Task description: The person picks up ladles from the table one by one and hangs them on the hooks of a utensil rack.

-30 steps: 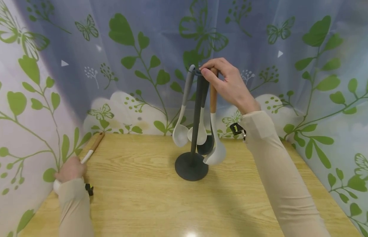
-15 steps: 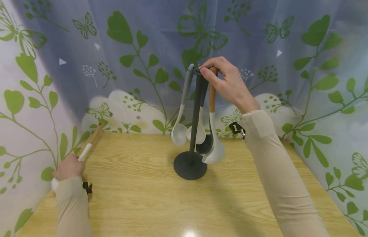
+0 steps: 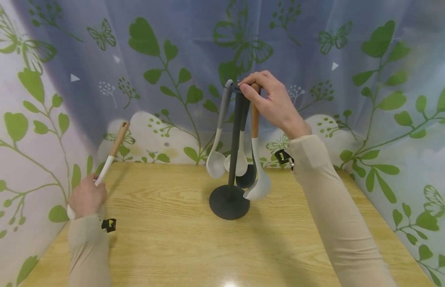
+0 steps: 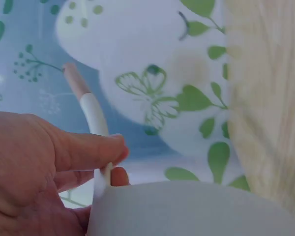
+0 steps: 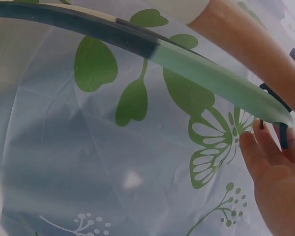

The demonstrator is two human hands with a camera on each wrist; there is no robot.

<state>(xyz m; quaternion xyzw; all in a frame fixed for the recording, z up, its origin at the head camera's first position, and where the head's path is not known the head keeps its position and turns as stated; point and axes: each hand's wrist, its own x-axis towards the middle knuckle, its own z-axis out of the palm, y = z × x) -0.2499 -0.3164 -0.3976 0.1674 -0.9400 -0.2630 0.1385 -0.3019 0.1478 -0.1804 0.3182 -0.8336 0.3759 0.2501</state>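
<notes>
My left hand [image 3: 87, 196] grips the white neck of a kitchen utensil [image 3: 106, 169] with a wooden handle at the table's left edge. The handle slants up and away. In the left wrist view, thumb and fingers close on the neck just above its broad white head [image 4: 196, 211], which is cut off by the frame. My right hand [image 3: 276, 101] holds the top of a dark utensil stand [image 3: 236, 139], thumb and fingers around its hook ring. From the stand hang a white ladle [image 3: 261, 185] with a wooden handle, a grey-handled ladle [image 3: 216, 163] and other spoons.
The stand's round black base [image 3: 229, 202] rests on the wood-grain table [image 3: 165, 239]. A leaf-and-butterfly patterned curtain [image 3: 172, 99] closes off the back and both sides. In the right wrist view a pale green handle [image 5: 211, 81] hangs at the ring.
My left hand has raised the utensil, and its wooden handle end has come up off the table against the curtain. The right hand stays on the top of the stand.
</notes>
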